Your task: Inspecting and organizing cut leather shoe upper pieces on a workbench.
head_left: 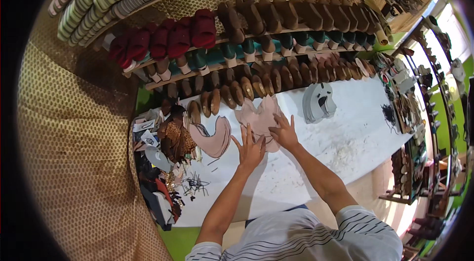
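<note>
Pale pink shoe-upper pieces (pixel 259 115) lie in an overlapping pile on the white tabletop, in front of me. My left hand (pixel 251 151) rests at the pile's near left edge, its fingers spread. Over the right side of the pile is my right hand (pixel 285 133), fingers stretched out and touching the pink material. A second stack of curved pink pieces (pixel 217 140) sits just left of my left hand. To the right, beyond my right hand, stands a stack of light grey cut pieces (pixel 318 103) with dark openings in the top one.
Wooden shoe lasts (pixel 247 87) line the table's back edge below shelves of shoes and lasts, with dark red shoes (pixel 180 36) among them. Scraps and leopard-print material (pixel 177 137) crowd the left end. Small offcuts (pixel 345 152) dot the white tabletop (pixel 296 182). Racks (pixel 419 113) stand at right.
</note>
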`<state>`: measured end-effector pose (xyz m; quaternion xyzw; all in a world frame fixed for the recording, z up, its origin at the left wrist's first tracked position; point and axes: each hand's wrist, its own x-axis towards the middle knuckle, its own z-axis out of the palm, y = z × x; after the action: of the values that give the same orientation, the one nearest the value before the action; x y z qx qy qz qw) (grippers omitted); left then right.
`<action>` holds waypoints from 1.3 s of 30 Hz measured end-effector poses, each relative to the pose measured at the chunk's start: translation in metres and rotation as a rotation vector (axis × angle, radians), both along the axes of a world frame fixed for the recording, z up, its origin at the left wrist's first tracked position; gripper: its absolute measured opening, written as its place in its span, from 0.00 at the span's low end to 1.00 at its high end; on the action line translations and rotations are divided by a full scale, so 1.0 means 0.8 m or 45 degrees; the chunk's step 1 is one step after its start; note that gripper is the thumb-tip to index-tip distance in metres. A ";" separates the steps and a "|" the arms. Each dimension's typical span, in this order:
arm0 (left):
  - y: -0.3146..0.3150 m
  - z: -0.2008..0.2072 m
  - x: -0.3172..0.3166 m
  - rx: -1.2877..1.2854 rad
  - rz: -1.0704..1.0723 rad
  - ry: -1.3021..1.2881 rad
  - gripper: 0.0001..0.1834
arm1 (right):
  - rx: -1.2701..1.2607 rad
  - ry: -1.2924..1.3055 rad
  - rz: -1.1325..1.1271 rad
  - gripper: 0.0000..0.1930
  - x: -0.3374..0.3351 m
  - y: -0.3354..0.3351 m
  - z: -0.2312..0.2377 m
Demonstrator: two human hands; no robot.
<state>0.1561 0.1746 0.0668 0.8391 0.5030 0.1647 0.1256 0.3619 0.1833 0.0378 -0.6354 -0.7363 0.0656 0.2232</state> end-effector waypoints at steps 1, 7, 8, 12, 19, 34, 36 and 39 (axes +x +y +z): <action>-0.001 -0.006 0.009 -0.031 0.010 0.007 0.22 | -0.022 -0.033 0.074 0.11 0.004 0.007 0.000; 0.000 -0.018 0.018 -0.145 0.022 0.085 0.30 | -0.080 -0.031 0.314 0.11 0.027 0.035 -0.006; -0.001 -0.022 0.015 -0.132 0.013 0.081 0.31 | -0.072 -0.023 0.349 0.11 0.027 0.038 -0.007; -0.007 -0.034 0.009 -0.138 0.023 0.208 0.35 | -0.053 0.002 0.414 0.10 0.032 0.045 -0.012; -0.010 -0.031 0.023 -0.153 0.072 0.169 0.32 | 0.001 0.176 0.255 0.07 0.033 0.074 0.003; -0.005 -0.025 0.021 -0.203 0.100 0.179 0.30 | 0.422 0.332 0.075 0.07 0.050 0.175 0.198; -0.008 -0.022 0.023 -0.178 0.118 0.091 0.29 | 0.472 0.325 0.113 0.07 0.052 0.170 0.219; -0.015 -0.018 0.019 -0.328 0.249 0.126 0.28 | 0.530 0.323 0.217 0.07 0.046 0.154 0.231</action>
<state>0.1712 0.1622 0.0524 0.7704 0.6046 0.0687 0.1904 0.3986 0.3062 0.2229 -0.4983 -0.7509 0.0105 0.4334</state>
